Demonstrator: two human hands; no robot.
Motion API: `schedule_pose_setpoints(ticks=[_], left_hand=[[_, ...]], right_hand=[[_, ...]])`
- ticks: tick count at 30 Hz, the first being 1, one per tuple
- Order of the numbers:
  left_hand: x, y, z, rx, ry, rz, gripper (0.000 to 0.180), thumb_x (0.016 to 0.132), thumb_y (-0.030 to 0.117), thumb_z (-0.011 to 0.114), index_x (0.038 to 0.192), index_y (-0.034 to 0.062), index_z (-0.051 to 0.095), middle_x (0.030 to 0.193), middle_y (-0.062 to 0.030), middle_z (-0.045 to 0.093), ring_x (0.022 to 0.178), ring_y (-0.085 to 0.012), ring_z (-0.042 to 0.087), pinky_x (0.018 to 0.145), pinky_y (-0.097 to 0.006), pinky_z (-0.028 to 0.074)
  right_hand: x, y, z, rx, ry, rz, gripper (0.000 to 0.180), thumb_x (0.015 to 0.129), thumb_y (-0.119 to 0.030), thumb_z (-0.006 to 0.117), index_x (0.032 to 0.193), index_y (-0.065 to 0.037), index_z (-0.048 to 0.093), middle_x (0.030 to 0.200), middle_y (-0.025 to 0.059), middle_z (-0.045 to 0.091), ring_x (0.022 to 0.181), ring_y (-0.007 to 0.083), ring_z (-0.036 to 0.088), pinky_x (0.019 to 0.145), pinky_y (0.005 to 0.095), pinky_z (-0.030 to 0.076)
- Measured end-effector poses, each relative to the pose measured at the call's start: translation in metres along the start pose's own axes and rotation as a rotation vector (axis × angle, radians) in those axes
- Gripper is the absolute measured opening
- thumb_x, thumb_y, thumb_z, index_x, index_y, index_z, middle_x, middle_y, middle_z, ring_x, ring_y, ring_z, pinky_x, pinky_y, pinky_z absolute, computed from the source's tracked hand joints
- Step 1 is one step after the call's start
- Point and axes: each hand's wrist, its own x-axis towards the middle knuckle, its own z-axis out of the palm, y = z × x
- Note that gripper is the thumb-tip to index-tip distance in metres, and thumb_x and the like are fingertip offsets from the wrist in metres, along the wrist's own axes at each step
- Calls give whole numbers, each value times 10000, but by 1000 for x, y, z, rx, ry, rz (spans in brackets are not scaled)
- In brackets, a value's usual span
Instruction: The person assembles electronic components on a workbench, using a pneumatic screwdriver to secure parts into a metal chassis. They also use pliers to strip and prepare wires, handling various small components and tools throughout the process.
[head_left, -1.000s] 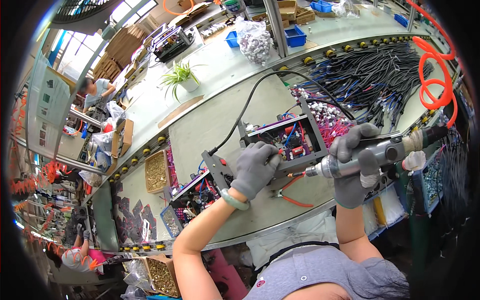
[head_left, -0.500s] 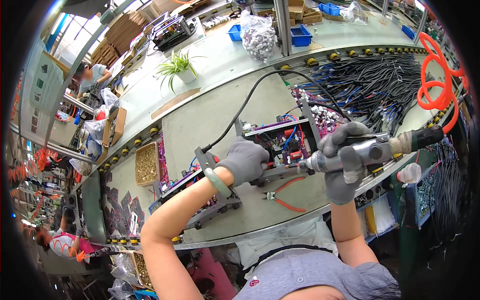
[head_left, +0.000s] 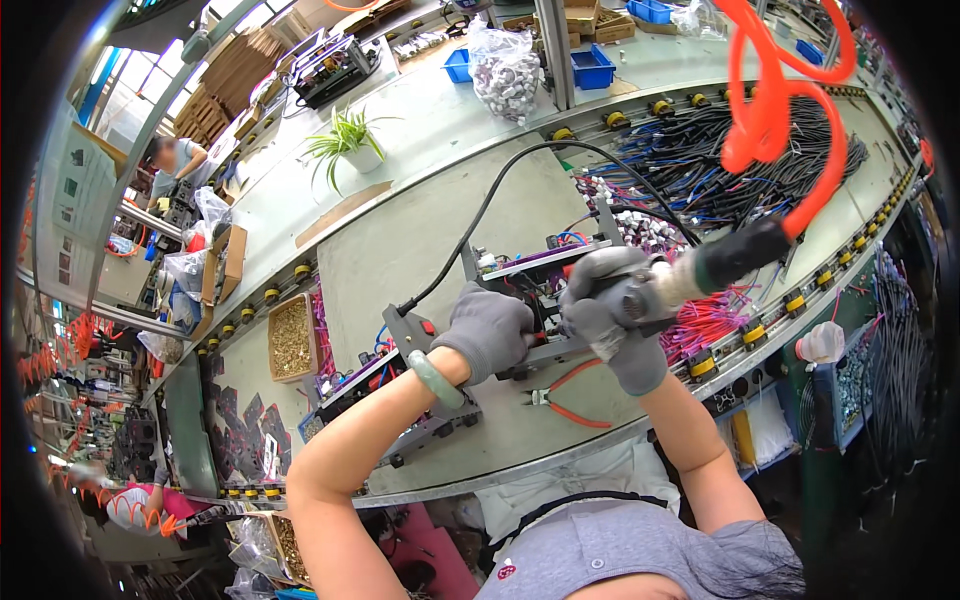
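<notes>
In a grey glove, my right hand (head_left: 622,335) is wrapped round a pneumatic screwdriver (head_left: 690,284), silver with a black rear end and joined to an orange coiled hose (head_left: 822,150). Its tip is hidden behind the hand, over the right part of an open dark metal chassis (head_left: 552,262) with circuit boards inside. My gloved left hand (head_left: 486,332) is closed at the near side of that chassis; whatever its fingers grip is hidden. Another chassis (head_left: 412,318) with a red switch lies under my left wrist. Red-handled cutters (head_left: 572,396) lie just in front, touched by neither hand.
A black cable (head_left: 482,208) arches over the work surface. Bundled black cables (head_left: 690,170) lie at the far right; a box of small brass-coloured parts (head_left: 292,340) stands left. A potted plant (head_left: 362,158) sits on the far bench. Two people work at the far left.
My right hand has brought the screwdriver left and over the chassis, its rear end now tilted toward me. The orange hose has swung left with it. My left hand has stayed almost in place.
</notes>
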Motion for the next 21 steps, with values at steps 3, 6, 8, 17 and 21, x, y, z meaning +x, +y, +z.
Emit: schedule_pose_setpoints(ticks=[3, 6, 8, 17, 21], left_hand=[[1, 5, -10, 15, -17, 10, 194, 813, 293, 643, 923, 158, 731, 816, -88, 691, 864, -288, 651, 824, -403, 433], [12, -30, 43, -205, 370, 212, 242, 808, 303, 645, 999, 163, 697, 908, -100, 690, 899, -293, 645, 831, -395, 444], [15, -36, 46, -237, 463, 323, 299, 819, 323, 629, 1087, 191, 647, 1026, -91, 679, 931, -288, 634, 851, -388, 450], [1, -11, 20, -37, 297, 78, 175, 827, 283, 619, 911, 165, 716, 799, -91, 692, 784, -289, 668, 764, -396, 435], [-35, -3, 27, -127, 609, 116, 218, 839, 241, 659, 1009, 108, 689, 928, -121, 682, 797, -294, 670, 737, -417, 486]], right_hand=[[14, -2, 18, -128, -96, -12, 321, 723, -121, 773, 979, -37, 599, 751, 32, 621, 697, 112, 589, 653, 253, 490], [31, -4, 42, -406, -308, -18, 417, 751, -72, 768, 1124, -7, 596, 923, 30, 656, 825, 92, 612, 746, 246, 510], [36, -2, 49, -409, -301, 19, 460, 748, -80, 776, 1161, -5, 588, 966, 33, 669, 861, 90, 622, 788, 247, 513], [32, 7, 29, -198, -302, 177, 428, 774, -18, 740, 1170, -26, 575, 977, 1, 626, 901, 64, 596, 830, 232, 499], [25, -27, 38, -43, -204, -70, 418, 815, 19, 701, 1197, -55, 547, 1020, 9, 588, 906, 58, 585, 804, 219, 497]])
